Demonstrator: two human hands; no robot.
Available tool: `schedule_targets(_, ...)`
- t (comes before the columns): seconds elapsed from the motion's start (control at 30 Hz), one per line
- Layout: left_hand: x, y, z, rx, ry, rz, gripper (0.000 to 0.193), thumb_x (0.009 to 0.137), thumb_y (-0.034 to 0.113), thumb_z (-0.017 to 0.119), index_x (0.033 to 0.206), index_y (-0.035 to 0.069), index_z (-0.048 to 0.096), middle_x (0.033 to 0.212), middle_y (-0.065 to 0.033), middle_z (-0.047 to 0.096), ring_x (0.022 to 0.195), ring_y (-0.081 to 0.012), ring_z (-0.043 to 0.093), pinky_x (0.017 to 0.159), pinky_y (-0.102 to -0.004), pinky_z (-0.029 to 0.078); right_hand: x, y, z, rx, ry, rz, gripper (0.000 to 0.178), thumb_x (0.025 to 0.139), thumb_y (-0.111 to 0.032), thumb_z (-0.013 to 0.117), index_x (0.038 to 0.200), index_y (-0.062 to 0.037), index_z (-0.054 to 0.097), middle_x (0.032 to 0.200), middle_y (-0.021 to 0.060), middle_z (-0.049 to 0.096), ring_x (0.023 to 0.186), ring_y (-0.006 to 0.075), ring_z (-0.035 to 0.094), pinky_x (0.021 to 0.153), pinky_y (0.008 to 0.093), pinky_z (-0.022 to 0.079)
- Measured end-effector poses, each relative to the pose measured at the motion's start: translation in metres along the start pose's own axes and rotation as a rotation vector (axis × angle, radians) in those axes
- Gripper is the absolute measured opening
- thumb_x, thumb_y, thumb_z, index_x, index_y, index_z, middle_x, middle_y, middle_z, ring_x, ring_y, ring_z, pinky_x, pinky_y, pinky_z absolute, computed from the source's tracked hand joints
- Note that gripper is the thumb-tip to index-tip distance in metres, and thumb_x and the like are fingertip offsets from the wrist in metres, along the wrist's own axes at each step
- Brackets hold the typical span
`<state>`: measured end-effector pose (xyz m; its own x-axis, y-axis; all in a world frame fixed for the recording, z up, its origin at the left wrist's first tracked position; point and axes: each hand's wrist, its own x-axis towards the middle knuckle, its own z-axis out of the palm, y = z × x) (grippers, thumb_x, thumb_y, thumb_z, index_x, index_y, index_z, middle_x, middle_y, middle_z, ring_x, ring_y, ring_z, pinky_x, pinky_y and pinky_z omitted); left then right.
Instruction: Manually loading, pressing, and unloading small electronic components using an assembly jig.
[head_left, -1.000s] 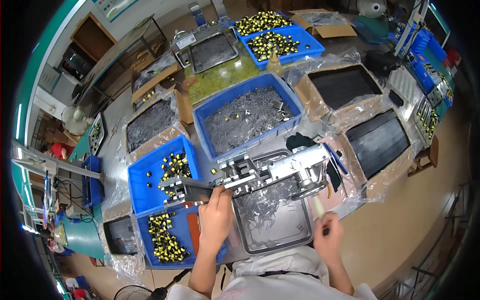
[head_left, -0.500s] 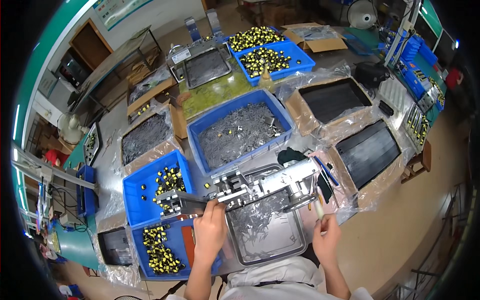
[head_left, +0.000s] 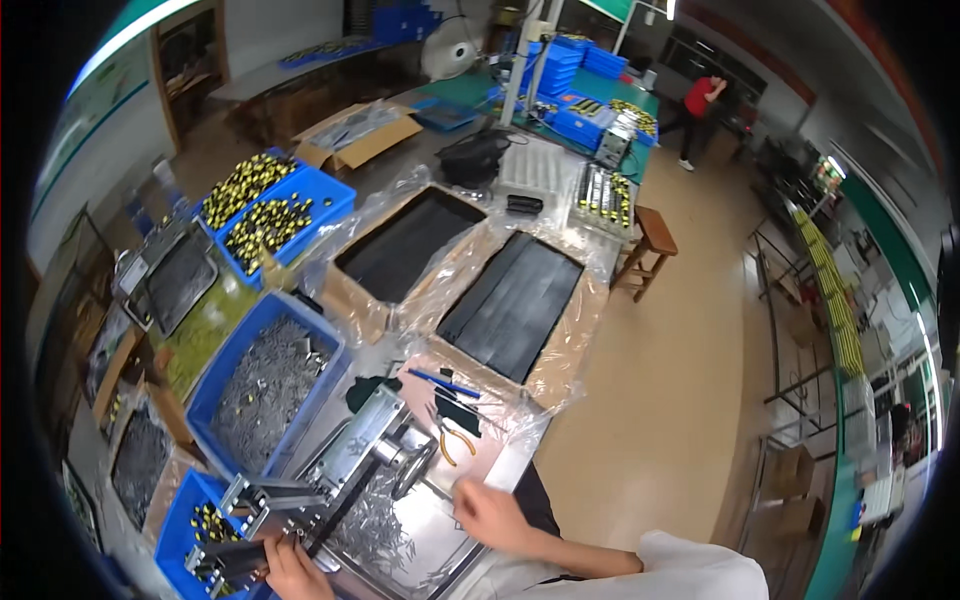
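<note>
Both hands (head_left: 400, 540) lower; blue bin (head_left: 262, 390) leftward

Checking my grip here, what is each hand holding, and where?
Left hand grips the metal jig at its dark near end. Right hand holds nothing visible.

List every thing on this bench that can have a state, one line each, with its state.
left hand: gripping the near end of the metal jig
right hand: resting on the steel tray edge, holding nothing I can make out
large blue bin: filled with grey metal parts
yellow-handled pliers: lying unused on plastic sheet
blue pen: lying flat
two lined cardboard boxes: open, dark contents
wooden stool: unoccupied
</note>
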<state>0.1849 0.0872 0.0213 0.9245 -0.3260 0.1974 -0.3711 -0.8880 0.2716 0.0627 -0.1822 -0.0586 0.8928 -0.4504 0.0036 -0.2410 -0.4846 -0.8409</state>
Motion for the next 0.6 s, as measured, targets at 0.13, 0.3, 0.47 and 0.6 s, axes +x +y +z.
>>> schedule_targets(0.13,0.000,0.005,-0.004,0.021,0.097,0.024,0.021,0.093,0.007,0.063,0.113,0.003,0.068,0.121,-0.0258,0.065,0.107,-0.0437,0.065,0.091,-0.0472,0.053,-0.004,-0.038,-0.019,0.273,-0.247,-0.126,0.016,0.084,-0.006,0.066,0.093,-0.0066,0.053,0.083,0.0084,0.061,0.067,0.0285,0.064,0.056,0.0373,0.050)
schedule_targets(0.3,0.001,0.006,-0.007,0.022,0.110,0.030,0.018,0.092,0.006,0.064,0.110,0.002,0.067,0.119,-0.0259,0.065,0.105,-0.0443,0.064,0.090,-0.0480,0.052,0.021,-0.020,-0.029,0.012,0.124,-0.093,0.018,0.078,0.000,0.067,0.089,-0.0052,0.054,0.075,0.0068,0.056,0.059,0.0185,0.060,0.054,0.0298,0.046)
schedule_targets(0.47,0.003,0.005,-0.005,0.028,0.122,0.056,0.019,0.093,0.007,0.063,0.110,0.002,0.067,0.118,-0.0257,0.065,0.105,-0.0443,0.064,0.091,-0.0487,0.051,-0.001,-0.022,-0.004,0.097,-0.123,-0.120,0.020,0.080,-0.001,0.067,0.094,-0.0054,0.054,0.075,0.0077,0.056,0.060,0.0175,0.060,0.055,0.0322,0.047)
schedule_targets(0.6,0.000,0.002,-0.009,0.077,0.125,0.061,0.018,0.094,0.007,0.061,0.110,0.002,0.068,0.116,-0.0252,0.066,0.103,-0.0441,0.065,0.090,-0.0489,0.051,0.017,-0.042,-0.034,0.207,-0.059,-0.180,0.016,0.080,-0.002,0.068,0.090,-0.0047,0.055,0.075,0.0078,0.055,0.059,0.0175,0.059,0.053,0.0325,0.047)
